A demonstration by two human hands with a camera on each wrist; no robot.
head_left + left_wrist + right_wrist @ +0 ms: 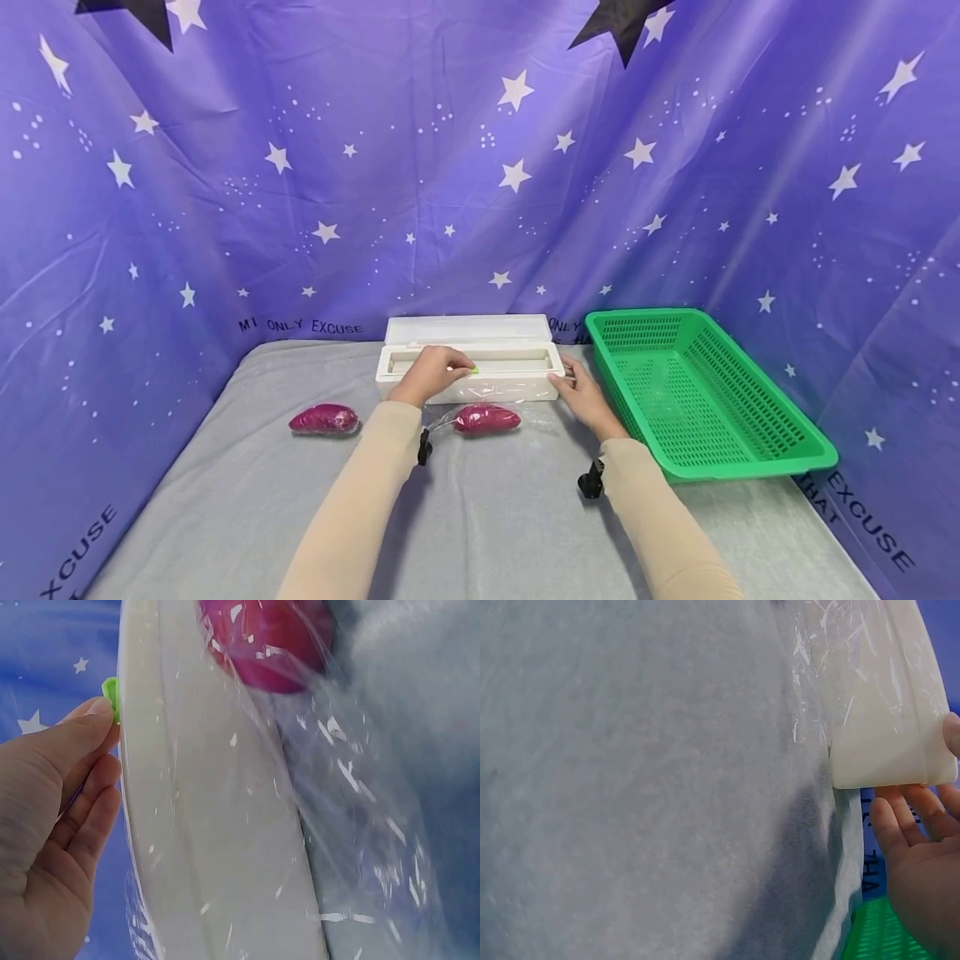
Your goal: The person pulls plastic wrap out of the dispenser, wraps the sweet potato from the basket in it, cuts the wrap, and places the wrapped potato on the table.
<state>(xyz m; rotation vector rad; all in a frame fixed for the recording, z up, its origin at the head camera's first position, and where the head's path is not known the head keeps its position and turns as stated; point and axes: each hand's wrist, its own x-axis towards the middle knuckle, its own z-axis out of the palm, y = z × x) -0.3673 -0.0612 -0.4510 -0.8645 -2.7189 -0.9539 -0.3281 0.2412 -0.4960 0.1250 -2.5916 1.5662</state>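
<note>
A white cling film dispenser (pixel 540 390) stands at the back of the table with its translucent lid (pixel 468 329) raised. My left hand (pixel 435 375) pinches a small green slide cutter (pixel 111 699) on the dispenser's front edge, thumb against it. At the right end, my right hand (pixel 585 398) grips the dispenser's corner, thumb in front and fingers against the end wall (pixel 889 761). Clear cling film (pixel 352 787) hangs down the dispenser's front onto the table. On that film lies a magenta, tapered sweet potato (pixel 487 419), directly before the dispenser.
Another magenta sweet potato (pixel 325 419), wrapped in shiny film, lies to the left on the grey tablecloth (pixel 225 492). A green perforated basket (pixel 637 421) stands to the right, close to my right hand. Purple starred curtain (pixel 450 167) encloses the table's back and sides.
</note>
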